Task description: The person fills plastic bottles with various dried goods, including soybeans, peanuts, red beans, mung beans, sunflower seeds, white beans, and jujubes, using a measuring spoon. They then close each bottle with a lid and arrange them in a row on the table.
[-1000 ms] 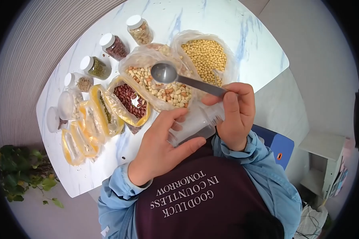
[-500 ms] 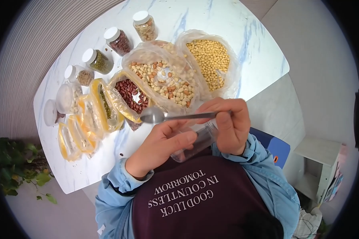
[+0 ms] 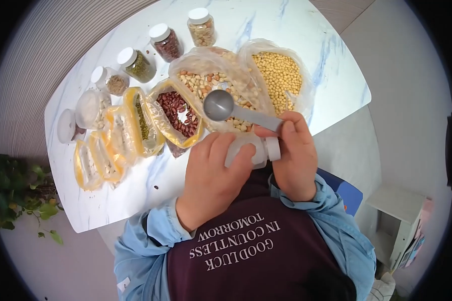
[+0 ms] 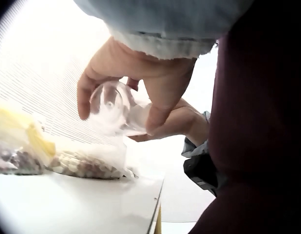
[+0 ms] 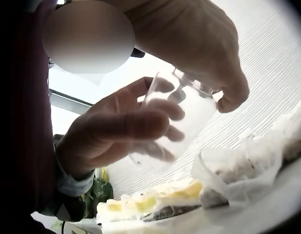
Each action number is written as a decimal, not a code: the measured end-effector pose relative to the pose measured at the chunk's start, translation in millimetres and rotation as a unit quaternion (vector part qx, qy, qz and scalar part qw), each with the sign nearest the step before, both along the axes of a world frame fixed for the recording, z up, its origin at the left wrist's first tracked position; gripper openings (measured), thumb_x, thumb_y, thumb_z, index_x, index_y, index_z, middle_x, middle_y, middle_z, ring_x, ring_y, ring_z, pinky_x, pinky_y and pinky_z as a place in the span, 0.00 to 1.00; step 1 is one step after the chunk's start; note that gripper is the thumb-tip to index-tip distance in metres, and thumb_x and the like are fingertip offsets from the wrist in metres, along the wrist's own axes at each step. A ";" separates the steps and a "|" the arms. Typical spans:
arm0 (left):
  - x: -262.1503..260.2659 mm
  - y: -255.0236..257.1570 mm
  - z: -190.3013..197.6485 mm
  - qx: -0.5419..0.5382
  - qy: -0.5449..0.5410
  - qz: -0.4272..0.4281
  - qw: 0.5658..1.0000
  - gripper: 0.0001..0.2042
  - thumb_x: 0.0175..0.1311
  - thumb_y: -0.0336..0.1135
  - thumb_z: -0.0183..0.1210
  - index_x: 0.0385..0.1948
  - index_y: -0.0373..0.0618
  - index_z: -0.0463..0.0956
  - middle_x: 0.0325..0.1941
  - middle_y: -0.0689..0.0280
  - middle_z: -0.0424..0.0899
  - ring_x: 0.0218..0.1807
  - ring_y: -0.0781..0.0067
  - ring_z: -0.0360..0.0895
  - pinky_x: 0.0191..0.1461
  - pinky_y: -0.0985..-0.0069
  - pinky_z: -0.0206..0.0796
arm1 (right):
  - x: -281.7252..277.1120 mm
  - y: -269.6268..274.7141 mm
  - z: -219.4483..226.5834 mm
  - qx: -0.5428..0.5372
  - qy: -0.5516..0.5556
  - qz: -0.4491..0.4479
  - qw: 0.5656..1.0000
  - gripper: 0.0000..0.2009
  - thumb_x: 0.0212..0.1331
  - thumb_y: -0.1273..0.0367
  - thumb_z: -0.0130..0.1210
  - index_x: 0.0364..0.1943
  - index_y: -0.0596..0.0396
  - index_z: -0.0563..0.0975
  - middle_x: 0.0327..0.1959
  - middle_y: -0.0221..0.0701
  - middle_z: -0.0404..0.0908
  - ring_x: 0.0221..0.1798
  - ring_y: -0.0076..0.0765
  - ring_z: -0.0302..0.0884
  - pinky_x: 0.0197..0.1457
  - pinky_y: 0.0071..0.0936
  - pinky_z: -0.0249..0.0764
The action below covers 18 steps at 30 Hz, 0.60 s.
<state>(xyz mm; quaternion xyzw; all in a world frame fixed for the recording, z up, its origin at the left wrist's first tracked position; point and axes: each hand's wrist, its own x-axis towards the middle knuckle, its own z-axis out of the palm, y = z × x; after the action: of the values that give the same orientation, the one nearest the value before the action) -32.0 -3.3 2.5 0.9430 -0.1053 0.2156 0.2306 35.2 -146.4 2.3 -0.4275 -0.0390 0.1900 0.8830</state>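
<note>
My left hand [image 3: 211, 175] grips a clear plastic jar [image 3: 246, 148], thumb on one side and fingers on the other. The jar lies on its side, its pale neck end toward my right palm. Between thumb and fingers, my right hand [image 3: 296, 155] pinches the handle of a grey measuring spoon [image 3: 218, 105]. The spoon's round bowl shows no contents and overlaps the bag of peanuts [image 3: 201, 83] in the head view. Seen from the left wrist, the jar [image 4: 111, 105] is held above table height. Through its clear wall [image 5: 189, 114], left fingers show in the right wrist view.
An open bag of yellow soybeans [image 3: 281, 75] lies at the right. Left of the peanuts are a bag of red beans [image 3: 176, 108], a bag of green beans [image 3: 143, 120] and several yellow-edged bags. White-lidded jars, including one of red beans [image 3: 168, 47], line the far side of the table [image 3: 150, 195].
The spoon swung down toward my left hand, then back up over the peanut bag. My left fingers, spread beside the jar earlier, now wrap it. The jar has turned, neck toward my right hand.
</note>
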 end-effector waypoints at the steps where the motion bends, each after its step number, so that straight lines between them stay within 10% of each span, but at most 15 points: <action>1: -1.8 0.5 -0.5 -0.032 0.022 0.002 0.999 0.32 0.37 0.32 0.72 0.50 0.47 0.69 0.48 0.56 0.71 0.48 0.51 0.71 0.47 0.65 0.67 | -2.3 -2.0 6.4 0.013 0.002 0.000 1.000 0.10 0.72 0.65 0.39 0.48 0.56 0.66 0.36 0.39 0.80 0.44 0.33 0.77 0.52 0.30 0.72; 7: -23.2 36.4 20.2 -0.224 0.130 -0.101 0.961 0.39 0.42 0.31 0.71 0.62 0.49 0.63 0.51 0.57 0.70 0.49 0.54 0.73 0.52 0.65 0.69 | 14.8 -23.0 -4.2 -0.027 -0.155 -0.077 0.984 0.10 0.71 0.66 0.40 0.46 0.60 0.66 0.36 0.38 0.79 0.43 0.32 0.78 0.53 0.31 0.70; 13: -77.1 69.5 32.1 -0.583 0.127 0.123 0.793 0.49 0.38 0.32 0.73 0.66 0.36 0.51 0.56 0.57 0.72 0.59 0.63 0.71 0.61 0.64 0.66 | 4.2 -34.4 -26.4 -0.256 -0.201 0.072 0.943 0.07 0.70 0.69 0.44 0.44 0.59 0.68 0.33 0.33 0.79 0.36 0.27 0.79 0.42 0.25 0.72; 18: -82.9 83.2 32.1 -0.543 0.063 0.138 0.826 0.43 0.46 0.44 0.71 0.62 0.36 0.55 0.53 0.53 0.70 0.53 0.53 0.74 0.48 0.55 0.77 | 7.0 -21.7 -48.9 -0.297 -0.501 0.141 0.800 0.04 0.57 0.79 0.52 0.33 0.56 0.76 0.32 0.34 0.81 0.35 0.41 0.77 0.40 0.32 0.73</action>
<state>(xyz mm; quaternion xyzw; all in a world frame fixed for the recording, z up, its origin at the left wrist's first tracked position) -114.9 79.9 34.6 0.6820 0.1748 0.2073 0.6792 42.2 -168.1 -46.7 -0.6943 -0.4775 0.0744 0.5333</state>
